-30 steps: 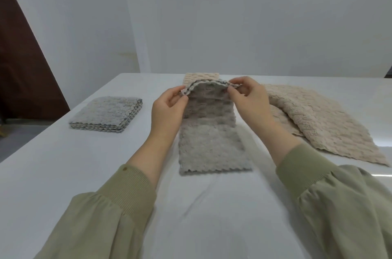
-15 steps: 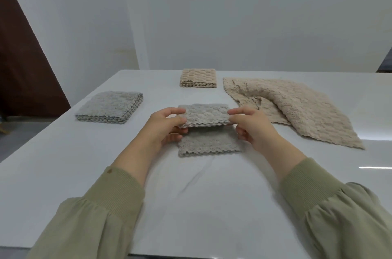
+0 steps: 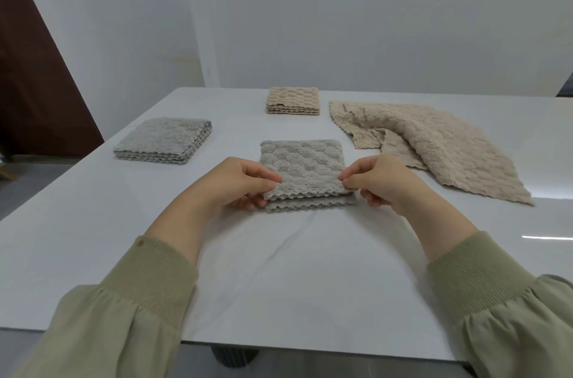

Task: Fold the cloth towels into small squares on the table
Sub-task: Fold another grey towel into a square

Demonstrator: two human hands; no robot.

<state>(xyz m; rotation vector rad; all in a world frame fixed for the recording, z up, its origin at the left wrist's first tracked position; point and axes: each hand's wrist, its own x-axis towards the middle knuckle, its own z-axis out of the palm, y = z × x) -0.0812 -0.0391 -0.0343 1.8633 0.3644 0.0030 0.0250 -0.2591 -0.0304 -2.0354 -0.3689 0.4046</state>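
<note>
The white table (image 3: pixel 93 222) carries a loose beige towel (image 3: pixel 434 145) at my right; the grey towel (image 3: pixel 302 165), lifted a second ago, now lies doubled into a small square mid-table, so this one looks nearly done. My left hand (image 3: pixel 235 182) and right hand (image 3: pixel 381 182) each pinch a near corner of its top layer, the square lying between them.

Grey towel (image 3: pixel 302 167): a second ago a long strip with its far end lifted; now doubled over into a square, the upper layer lying on the lower, scalloped near edges almost matched. Left hand (image 3: pixel 238 185) and right hand (image 3: pixel 383 182): lowered and drawn nearer the person, pinching the upper layer's near corners. Folded beige stack (image 3: pixel 293 100): earlier partly hidden behind the lifted cloth, now in full sight.
</note>
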